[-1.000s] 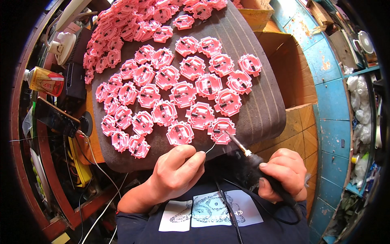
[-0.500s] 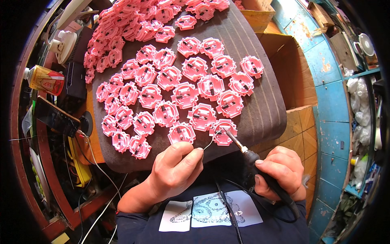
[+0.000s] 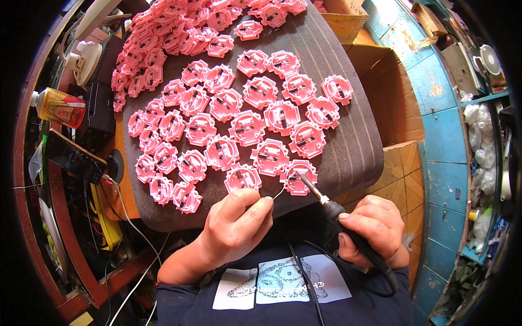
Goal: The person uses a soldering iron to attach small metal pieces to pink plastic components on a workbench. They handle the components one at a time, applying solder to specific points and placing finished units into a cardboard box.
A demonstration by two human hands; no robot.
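Observation:
My right hand (image 3: 375,231) is wrapped round the black handle of a soldering iron (image 3: 333,209). The iron's metal tip reaches into a pink plastic housing (image 3: 299,185) at the near right of the group and seems to touch the small parts inside. My left hand (image 3: 237,223) pinches a thin strand of solder wire (image 3: 279,192), its free end close to the left edge of that same housing. Just beyond my left fingers lies another pink housing (image 3: 243,178). Several more like it, each with small black and metal parts inside, are spread out across the dark mat.
A heap of pink housings (image 3: 163,38) covers the far left of the dark mat (image 3: 348,157). To the right is an open cardboard box (image 3: 391,98). On the left stand a bottle of amber liquid (image 3: 60,107) and a propped phone (image 3: 73,155) with a white cable (image 3: 128,212).
The soldering iron and right hand have shifted slightly left. The solder wire's end has drawn back from the iron's tip toward the housing's edge.

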